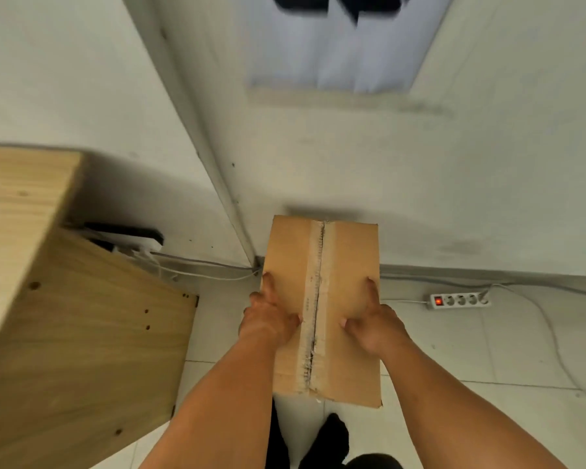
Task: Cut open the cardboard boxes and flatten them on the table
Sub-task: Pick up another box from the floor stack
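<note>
While aloft, box [347, 265] clear of table [82, 316]

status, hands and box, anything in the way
Left hand and right hand grip cardboard box, thumbs on top. Box in air over floor, not flattened. Table off left, nothing between.

no readable text — box [322, 306] face unmarked
</note>
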The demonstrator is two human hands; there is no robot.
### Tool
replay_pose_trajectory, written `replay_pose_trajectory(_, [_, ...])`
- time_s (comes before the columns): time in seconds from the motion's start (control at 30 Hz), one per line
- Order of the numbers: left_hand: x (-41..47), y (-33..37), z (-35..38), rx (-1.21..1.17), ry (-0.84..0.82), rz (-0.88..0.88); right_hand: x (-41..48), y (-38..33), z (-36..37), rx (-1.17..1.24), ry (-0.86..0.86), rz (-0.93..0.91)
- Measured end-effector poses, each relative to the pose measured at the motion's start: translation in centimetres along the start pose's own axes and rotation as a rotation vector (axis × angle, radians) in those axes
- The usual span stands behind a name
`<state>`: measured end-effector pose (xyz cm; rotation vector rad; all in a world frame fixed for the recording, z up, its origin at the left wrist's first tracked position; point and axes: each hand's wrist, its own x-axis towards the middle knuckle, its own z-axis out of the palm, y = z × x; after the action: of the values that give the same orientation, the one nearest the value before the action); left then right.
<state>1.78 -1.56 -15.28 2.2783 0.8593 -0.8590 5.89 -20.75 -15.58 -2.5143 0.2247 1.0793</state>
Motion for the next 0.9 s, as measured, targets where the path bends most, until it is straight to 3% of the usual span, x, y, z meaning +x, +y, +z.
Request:
replay_pose_trajectory(0.17, [-8.6, 2.1, -8.8, 0.022, 0.056, 0.032, -8.6, -4.3, -7.6, -0.035, 0.005, -0.057])
replay_pose_trajectory(0.33, [-14.7, 2.3, -13.1, -0.020, 0.187, 0.074, -14.4, -7.1, -11.9, -0.105, 0.066, -0.166])
replay_pose_trajectory(0.6, [-22.9, -2.8, -16.2, -0.104, 0.458, 0.025, -21.5, -12.1, -12.7, -0.260, 0.097, -0.334])
replay_pose_trajectory(0.9, [-32.1, -14.0, -22.6, -0.192, 0.747, -0.147, -33.1, -24.0, -9.6, -0.316, 0.026, -0.603])
